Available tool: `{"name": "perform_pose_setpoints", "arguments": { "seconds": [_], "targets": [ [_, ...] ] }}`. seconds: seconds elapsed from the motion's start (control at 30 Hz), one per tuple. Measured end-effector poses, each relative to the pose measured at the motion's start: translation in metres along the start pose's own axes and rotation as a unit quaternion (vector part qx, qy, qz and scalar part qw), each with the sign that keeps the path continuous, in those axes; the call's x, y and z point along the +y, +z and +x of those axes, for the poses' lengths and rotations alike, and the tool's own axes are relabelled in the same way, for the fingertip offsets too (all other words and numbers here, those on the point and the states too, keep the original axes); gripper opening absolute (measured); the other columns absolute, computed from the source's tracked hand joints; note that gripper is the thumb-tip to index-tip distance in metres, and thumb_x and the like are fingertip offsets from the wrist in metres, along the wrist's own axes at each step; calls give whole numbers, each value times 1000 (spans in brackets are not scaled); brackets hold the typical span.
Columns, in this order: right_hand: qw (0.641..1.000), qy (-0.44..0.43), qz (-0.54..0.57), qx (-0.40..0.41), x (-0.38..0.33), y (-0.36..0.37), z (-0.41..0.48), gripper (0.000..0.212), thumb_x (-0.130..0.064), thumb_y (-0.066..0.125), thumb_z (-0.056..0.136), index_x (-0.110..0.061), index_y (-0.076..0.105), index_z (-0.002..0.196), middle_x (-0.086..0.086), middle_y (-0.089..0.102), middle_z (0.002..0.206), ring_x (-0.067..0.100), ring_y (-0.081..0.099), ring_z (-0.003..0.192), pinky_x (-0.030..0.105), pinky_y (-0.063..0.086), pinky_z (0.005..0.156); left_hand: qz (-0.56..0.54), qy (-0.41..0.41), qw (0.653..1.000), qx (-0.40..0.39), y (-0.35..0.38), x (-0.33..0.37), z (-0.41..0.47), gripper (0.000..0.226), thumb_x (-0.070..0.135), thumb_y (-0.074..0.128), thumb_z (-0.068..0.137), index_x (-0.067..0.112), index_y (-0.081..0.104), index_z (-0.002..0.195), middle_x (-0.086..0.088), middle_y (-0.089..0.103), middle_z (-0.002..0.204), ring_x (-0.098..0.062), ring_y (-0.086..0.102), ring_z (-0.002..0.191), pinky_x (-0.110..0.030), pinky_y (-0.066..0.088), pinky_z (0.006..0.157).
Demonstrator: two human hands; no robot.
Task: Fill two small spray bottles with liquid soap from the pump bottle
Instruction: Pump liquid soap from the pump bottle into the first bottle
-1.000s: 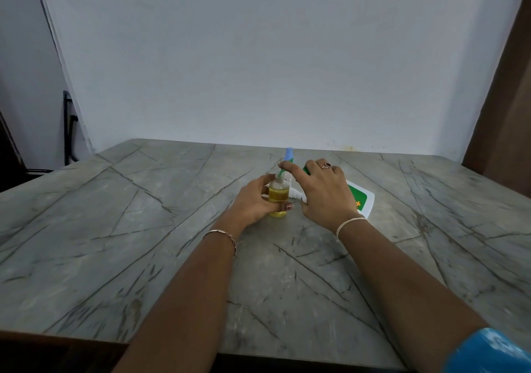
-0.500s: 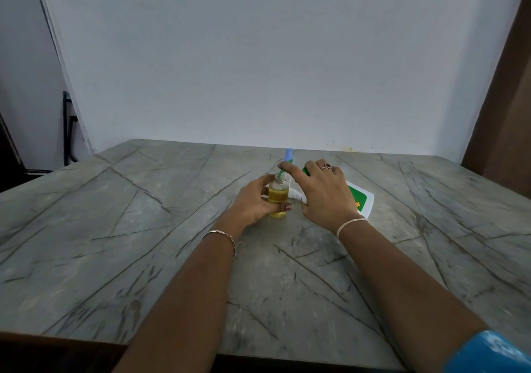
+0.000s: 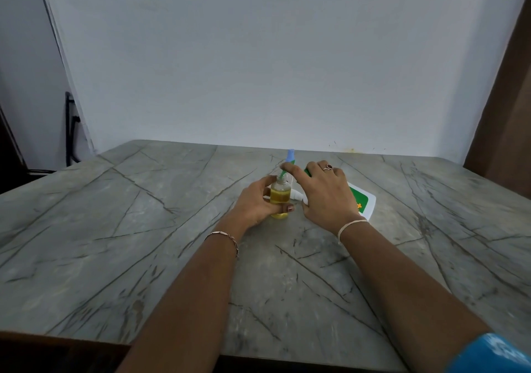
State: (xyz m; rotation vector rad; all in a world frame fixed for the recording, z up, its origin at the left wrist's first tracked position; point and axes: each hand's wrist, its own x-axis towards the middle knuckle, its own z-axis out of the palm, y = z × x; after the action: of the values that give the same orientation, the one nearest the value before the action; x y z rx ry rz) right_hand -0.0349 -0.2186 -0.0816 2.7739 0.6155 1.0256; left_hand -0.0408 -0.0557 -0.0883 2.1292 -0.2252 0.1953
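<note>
A small clear spray bottle [image 3: 279, 197], uncapped and part full of yellow soap, stands upright at mid table with my left hand [image 3: 254, 204] wrapped around it. The white pump bottle with a green label [image 3: 362, 202] lies tilted to its right, mostly hidden under my right hand [image 3: 326, 193]. My right index finger rests on the green pump nozzle [image 3: 284, 175], whose tip points into the small bottle's mouth. Just behind it stands a second small bottle with a light blue top [image 3: 290, 155], its body largely hidden.
A small white piece [image 3: 297, 196] lies on the grey marble table [image 3: 143, 229] between my hands. A white wall rises behind the table's far edge, with a brown door frame [image 3: 505, 108] at the right. The table's near edge is close to my elbows.
</note>
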Motion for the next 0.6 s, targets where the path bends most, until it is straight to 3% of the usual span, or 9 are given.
{"name": "perform_pose_setpoints", "arguments": {
  "seconds": [0.33, 0.6],
  "targets": [
    [1000, 14, 14, -4, -5, -2, 4, 74, -30, 65, 79, -34, 24, 141, 8, 54, 121, 30, 49, 113, 44, 41, 96, 6, 7, 1000, 1, 1, 1, -1, 80, 26, 82, 72, 17, 43, 140, -5, 54, 137, -24, 52, 124, -32, 41, 101],
    [1000, -5, -18, 1, 1, 0, -2, 84, -27, 68, 77, -37, 19, 144, 10, 56, 112, 31, 53, 107, 43, 44, 89, 14, 18, 1000, 4, 0, 1, -2, 79, 30, 83, 71, 19, 44, 139, -3, 55, 136, -15, 52, 114, -22, 39, 91]
  ]
}}
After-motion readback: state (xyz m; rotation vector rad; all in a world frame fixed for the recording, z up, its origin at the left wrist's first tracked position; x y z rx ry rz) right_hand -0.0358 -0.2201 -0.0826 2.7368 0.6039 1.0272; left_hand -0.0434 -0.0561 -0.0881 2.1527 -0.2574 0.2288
